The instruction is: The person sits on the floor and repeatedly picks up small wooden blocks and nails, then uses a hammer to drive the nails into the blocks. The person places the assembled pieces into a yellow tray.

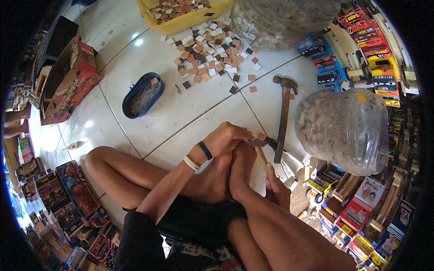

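My left hand (229, 137), with a black and a white band on the wrist, is closed above my bare foot. A dark, curved metal piece (268, 142) juts out by its fingertips; what the fingers hold is partly hidden. Beside it shows a small brown square piece (261, 135). My right hand (277, 189), partly behind my leg, is closed on a light wooden stick (262, 159) that reaches up to the metal piece. I cannot tell whether the two are joined. A hammer (283, 113) with a dark wooden handle lies on the tiles just beyond.
Brown, white and black square pieces (210, 54) lie scattered before a yellow tub (181, 25) of more. A blue oval container (143, 95) holds thin nails. Large stuffed plastic bags (341, 128) stand right. Wooden toy trucks (357, 203) crowd both sides; a red box (70, 83) stands left.
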{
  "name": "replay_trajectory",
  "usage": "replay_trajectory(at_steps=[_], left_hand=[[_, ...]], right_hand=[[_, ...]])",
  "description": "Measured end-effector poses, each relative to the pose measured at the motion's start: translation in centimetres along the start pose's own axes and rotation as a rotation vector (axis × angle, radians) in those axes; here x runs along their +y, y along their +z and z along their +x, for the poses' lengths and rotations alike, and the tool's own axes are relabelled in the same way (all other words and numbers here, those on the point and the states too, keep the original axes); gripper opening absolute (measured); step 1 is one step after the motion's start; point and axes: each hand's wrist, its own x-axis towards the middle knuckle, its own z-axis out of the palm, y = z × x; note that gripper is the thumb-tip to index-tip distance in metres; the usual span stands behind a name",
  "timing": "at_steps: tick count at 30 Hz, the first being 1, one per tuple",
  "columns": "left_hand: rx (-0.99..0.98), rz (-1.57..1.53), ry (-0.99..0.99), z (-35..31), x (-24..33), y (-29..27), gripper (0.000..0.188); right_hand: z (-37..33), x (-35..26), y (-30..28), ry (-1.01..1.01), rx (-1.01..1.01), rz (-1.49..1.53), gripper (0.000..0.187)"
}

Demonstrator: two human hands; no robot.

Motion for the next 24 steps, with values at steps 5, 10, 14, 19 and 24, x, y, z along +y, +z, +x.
replay_trajectory(at_steps=[5, 10, 14, 19, 24], left_hand=[[-0.01, -0.037, 0.004, -0.1, 0.2, 0.1, 0.027], [-0.03, 0.016, 0.012, -0.1, -0.2, 0.0, 0.026], [-0.113, 0.008, -0.061, -0.2, -0.5, -0.3, 0.025], [-0.008, -0.015, -0.009, -0.2, -0.3, 0.3, 0.023], [0.004, -0.01, 0.005, -0.3, -0.5, 0.4, 0.022]], right_hand=[[-0.6, 0.3, 0.6, -0.178, 0.262, 0.075, 0.075], [-0.4, 1.1, 1.2, 0.004, 0.034, -0.064, 0.081], [-0.9, 1.0, 1.4, -0.053, 0.151, -0.015, 0.074], [-1.1, 1.1, 2.5, -0.074, 0.23, 0.115, 0.067], [-0.8, 1.4, 2.4, 0.128, -0.028, 0.083, 0.051]])
